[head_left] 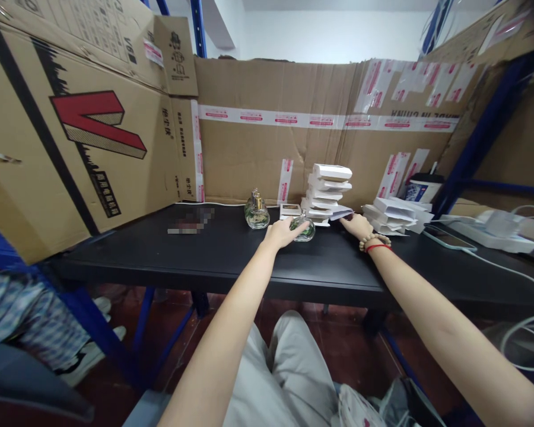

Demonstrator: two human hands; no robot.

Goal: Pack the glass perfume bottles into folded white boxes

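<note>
My left hand (279, 234) is closed around the left side of a round glass perfume bottle (308, 232) on the black table, a finger lying across its front. To the left stand more perfume bottles (257, 217), clear glass with gold necks and green inside. My right hand (358, 226), with beads and a red string at the wrist, pinches the edge of a thin white card piece (340, 213). Its fingertips are partly hidden. That piece touches a stack of white cardboard inserts (329, 187) between my hands. A small white open insert (290, 211) lies behind my left hand.
More white inserts (394, 214) are piled right of my right hand. Behind them stands a lidded cup (422, 187). A phone (449, 237) with a cable and a power strip (501, 231) lie farther right. Cardboard walls (267, 89) enclose the table (196, 255). Another person's checkered trousers (40, 320) show at left.
</note>
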